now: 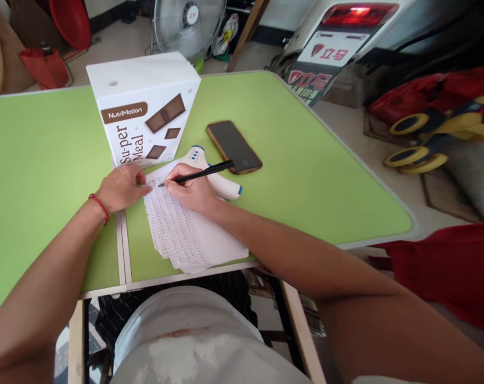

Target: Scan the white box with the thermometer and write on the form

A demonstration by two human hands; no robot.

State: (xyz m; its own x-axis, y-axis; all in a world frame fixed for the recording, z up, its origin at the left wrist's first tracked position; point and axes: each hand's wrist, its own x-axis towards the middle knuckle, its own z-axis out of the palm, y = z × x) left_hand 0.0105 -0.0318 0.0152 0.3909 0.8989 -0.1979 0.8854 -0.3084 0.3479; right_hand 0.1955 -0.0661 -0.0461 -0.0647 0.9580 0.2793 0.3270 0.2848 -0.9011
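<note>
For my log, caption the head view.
Right hand holds a black pen over paper; left hand at the paper's edge.

A fan (190, 26) and parked scooter (333, 49) suggest a home.

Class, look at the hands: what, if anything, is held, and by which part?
The right hand holds a black pen near its writing tip; the left hand grips nothing visible.

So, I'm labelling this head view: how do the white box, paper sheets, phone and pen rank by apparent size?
Largest to smallest, as they look:
White box
Paper sheets, partly covered by the right hand
Phone
Black pen
</note>
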